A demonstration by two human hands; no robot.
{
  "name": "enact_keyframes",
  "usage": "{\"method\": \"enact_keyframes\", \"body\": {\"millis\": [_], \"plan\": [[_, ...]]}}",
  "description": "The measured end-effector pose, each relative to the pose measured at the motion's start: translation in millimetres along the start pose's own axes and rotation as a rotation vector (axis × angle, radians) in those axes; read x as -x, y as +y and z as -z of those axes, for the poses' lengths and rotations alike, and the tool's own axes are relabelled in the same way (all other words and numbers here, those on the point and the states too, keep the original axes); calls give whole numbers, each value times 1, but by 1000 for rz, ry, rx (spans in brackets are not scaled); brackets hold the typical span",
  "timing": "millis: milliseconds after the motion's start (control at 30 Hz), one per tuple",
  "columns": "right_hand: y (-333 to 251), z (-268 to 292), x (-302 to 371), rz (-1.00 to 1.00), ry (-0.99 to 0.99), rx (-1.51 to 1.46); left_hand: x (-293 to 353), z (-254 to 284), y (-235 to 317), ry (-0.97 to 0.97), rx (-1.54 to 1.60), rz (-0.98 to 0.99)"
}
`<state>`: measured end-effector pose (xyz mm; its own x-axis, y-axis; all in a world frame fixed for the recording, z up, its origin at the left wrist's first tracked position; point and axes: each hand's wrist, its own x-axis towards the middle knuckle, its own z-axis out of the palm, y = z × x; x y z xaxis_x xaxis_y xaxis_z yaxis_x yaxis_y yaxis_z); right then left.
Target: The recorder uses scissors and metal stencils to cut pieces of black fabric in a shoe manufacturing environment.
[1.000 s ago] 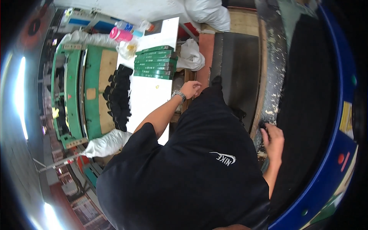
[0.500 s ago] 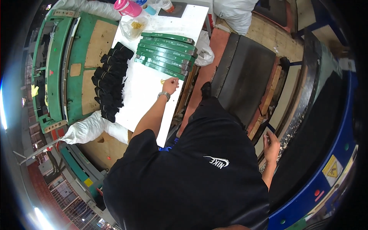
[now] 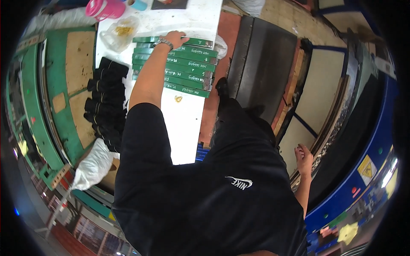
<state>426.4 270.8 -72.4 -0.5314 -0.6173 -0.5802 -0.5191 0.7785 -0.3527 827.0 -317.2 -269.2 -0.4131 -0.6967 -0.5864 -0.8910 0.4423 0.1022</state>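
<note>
Over the farthest green bar (image 3: 197,42), the left hand (image 3: 175,38) stretches palm-down, the grip of its fingers (image 3: 183,35) unclear.

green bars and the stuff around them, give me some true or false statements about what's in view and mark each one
1. The left hand is at the farthest of the green bars. True.
2. The right hand is on the white table. False: the right hand is out to the person's right, away from the white table.
3. A small yellow loop lies on the near side of the green bars. True.
4. The black bundles lie to the right of the green bars. False: they lie to the left.
5. A watch is on the left wrist. True.
</note>
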Motion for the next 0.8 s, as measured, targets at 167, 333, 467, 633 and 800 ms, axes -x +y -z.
{"method": "enact_keyframes", "body": {"millis": [167, 333, 467, 633, 800], "plan": [[22, -34, 41, -192, 13, -115, -33, -6, -25, -154, 118, -243], [55, -85, 84, -419, -96, -149, -42, -4, -4, -313, 130, -326], [57, -98, 101, -412, -73, -158, -48, 5, 3, -441, 70, -322], [85, -121, 110, -516, -25, -381, -63, 11, 8, -499, -116, -444], [23, -96, 87, -438, -7, -480, -82, 6, -43, -718, -130, -366]]}}
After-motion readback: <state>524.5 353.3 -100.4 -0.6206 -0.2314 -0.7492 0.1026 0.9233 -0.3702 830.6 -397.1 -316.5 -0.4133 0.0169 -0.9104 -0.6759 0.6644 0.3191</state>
